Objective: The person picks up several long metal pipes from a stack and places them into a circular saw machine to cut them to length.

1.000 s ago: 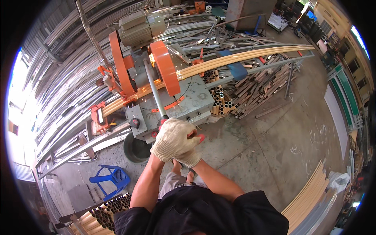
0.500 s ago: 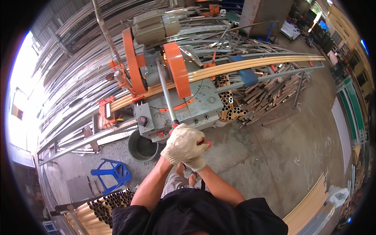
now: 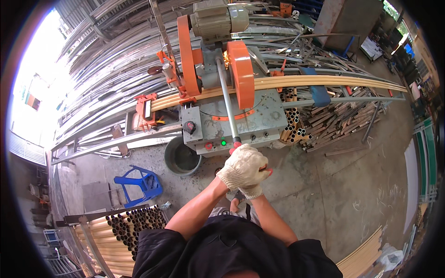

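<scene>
Both my hands wear cream knitted gloves and are closed one over the other on the red-ended handle of a long grey lever point(image 3: 227, 102). My left hand point(image 3: 242, 166) lies on top. Most of my right hand point(image 3: 251, 191) is hidden beneath it. Away from me, the lever runs up to a cut-off saw with an orange blade guard point(image 3: 241, 76) and a grey motor point(image 3: 212, 21). Sparks point(image 3: 227, 59) fly by the guard. Several long tan tubes point(image 3: 324, 82) lie side by side across the grey saw table point(image 3: 264, 111), passing under the guard.
An orange clamp point(image 3: 146, 111) stands at the tubes' left end. Below the table are a grey bucket point(image 3: 182, 157) and a blue stool point(image 3: 139, 185). Stacked tan tubes point(image 3: 104, 250) lie at lower left. Metal offcuts point(image 3: 338, 125) litter the floor to the right.
The view has shifted, so the saw and my hands appear farther right. A green light on the saw's front now shows. My hands keep their grip on the lever, and sparks still fly.
</scene>
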Tool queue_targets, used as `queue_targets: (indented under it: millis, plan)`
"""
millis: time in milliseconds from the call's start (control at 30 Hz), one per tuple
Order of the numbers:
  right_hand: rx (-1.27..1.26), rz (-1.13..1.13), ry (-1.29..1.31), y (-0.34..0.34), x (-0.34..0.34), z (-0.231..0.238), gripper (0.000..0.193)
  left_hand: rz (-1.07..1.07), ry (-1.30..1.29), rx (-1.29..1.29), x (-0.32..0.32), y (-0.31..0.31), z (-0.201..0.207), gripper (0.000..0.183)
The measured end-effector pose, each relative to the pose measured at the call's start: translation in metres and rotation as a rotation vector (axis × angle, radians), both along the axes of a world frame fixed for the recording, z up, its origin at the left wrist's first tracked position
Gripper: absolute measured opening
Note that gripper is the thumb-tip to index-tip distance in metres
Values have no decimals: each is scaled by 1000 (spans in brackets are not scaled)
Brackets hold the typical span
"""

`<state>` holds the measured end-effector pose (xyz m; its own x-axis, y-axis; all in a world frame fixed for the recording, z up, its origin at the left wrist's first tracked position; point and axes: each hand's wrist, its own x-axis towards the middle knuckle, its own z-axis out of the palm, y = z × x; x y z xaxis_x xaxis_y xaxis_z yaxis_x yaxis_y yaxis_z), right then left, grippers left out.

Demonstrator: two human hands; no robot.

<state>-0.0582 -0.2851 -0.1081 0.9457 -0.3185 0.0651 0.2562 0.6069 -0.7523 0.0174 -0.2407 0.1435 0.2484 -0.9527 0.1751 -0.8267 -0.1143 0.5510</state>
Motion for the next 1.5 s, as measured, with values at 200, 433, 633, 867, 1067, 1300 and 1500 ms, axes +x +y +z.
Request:
queue_targets:
  millis: [200, 433, 633, 867, 1067, 1300, 1500]
  plan:
    - [-103, -40, 25, -3, -4, 15, 66, 26, -28, -23, -4, -3, -15, 27]
    - [-585, -123, 11, -5, -4, 90, 65, -97, 138, -105, 5, 1, -49, 26]
    - [-1302, -338, -124, -44, 2, 211, 34, 24, 167, -680, 80, 57, 46, 28]
    - [-1029, -803, -571, -66, 162, 392, 26, 837, 244, -255, 247, 163, -80, 24]
    - [-1047, -860, -617, -108, 294, 520, 34, 752, 35, 149, 383, 164, -200, 47]
    - [-1364, -849, -97, -180, 373, 504, 33, 705, -259, 475, 481, 159, -264, 66]
    - [-1606, -1052, -21, -156, 296, 465, 33, 565, -238, 663, 517, 142, -270, 78]
